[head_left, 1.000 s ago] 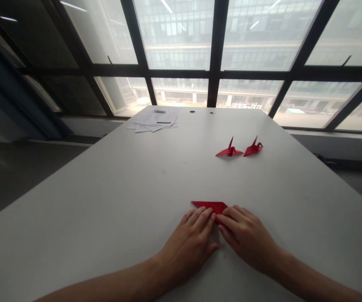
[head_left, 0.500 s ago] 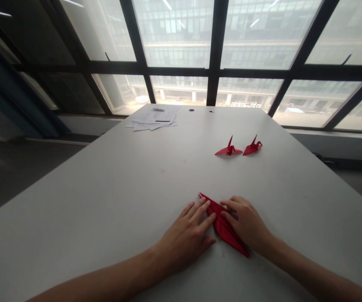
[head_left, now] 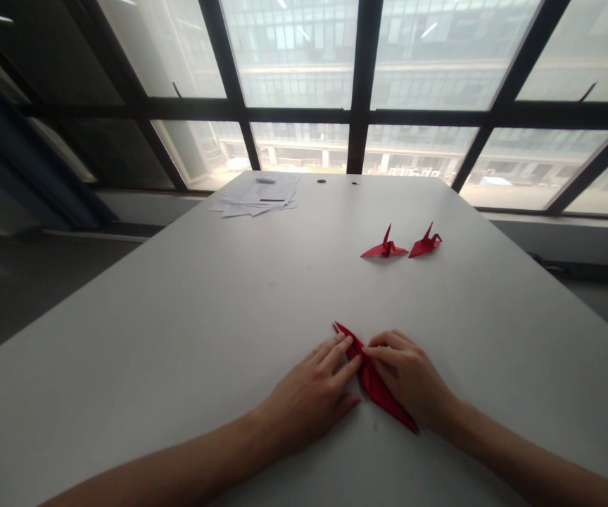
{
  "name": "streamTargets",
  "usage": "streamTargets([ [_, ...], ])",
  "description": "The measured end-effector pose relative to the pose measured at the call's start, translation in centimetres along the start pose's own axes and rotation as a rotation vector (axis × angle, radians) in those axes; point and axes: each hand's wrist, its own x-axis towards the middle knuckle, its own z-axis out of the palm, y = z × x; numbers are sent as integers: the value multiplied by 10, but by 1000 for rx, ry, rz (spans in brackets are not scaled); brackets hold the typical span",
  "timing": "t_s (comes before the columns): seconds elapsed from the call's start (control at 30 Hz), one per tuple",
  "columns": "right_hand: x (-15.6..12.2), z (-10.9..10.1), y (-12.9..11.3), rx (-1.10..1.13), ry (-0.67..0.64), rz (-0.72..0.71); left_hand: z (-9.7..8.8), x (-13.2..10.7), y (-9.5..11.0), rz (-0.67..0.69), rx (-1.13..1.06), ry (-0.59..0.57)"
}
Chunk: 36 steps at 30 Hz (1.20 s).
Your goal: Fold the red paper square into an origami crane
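Note:
A long, pointed piece of folded red paper point(head_left: 383, 396) lies slantwise on the white table, its narrow split tip pointing away to the left. My left hand point(head_left: 319, 384) rests flat with fingers stretched out, the fingertips pressing on the paper's upper left part. On the other side, my right hand point(head_left: 407, 370) has thumb and forefinger closed together at the paper's middle, pinching its edge. The right fingers cover part of the paper, so the exact fold under them is hidden.
Two red paper cranes, a left one point(head_left: 385, 250) and a right one point(head_left: 425, 246), stand farther back on the white table point(head_left: 177, 317). A stack of papers point(head_left: 254, 201) lies at the far left end. Large windows point(head_left: 293, 56) rise behind the table.
My right thumb and forefinger have moved slightly left along the paper and come together on it. My left hand has stayed almost still on the paper.

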Motion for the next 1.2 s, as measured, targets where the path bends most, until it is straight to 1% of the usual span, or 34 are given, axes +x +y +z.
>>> streamTargets([
  [0.17,0,0,0,-108,-30,-94,-1,0,-1,5,-49,13],
  [0.27,1,-1,-1,-185,-48,-170,-1,-1,-1,-17,-93,35],
  [0.37,2,-3,0,-222,-69,-226,-1,-2,-1,-25,-85,62],
  [0.47,3,-3,2,-230,-85,-236,-1,-2,-2,14,-37,58],
  [0.6,3,-3,3,-214,-98,-241,1,-2,-5,49,6,-13],
  [0.8,0,-8,-2,-247,-95,-267,5,-4,-6,35,37,-21],
  [0.93,-4,-10,-3,-297,-126,-295,2,-4,-6,29,35,-27],
  [1.07,-6,-10,-2,-312,-164,-279,-1,-5,-7,5,37,-9],
  [1.2,-5,-10,-2,-324,-181,-275,-3,-6,-7,-6,53,-18],
])
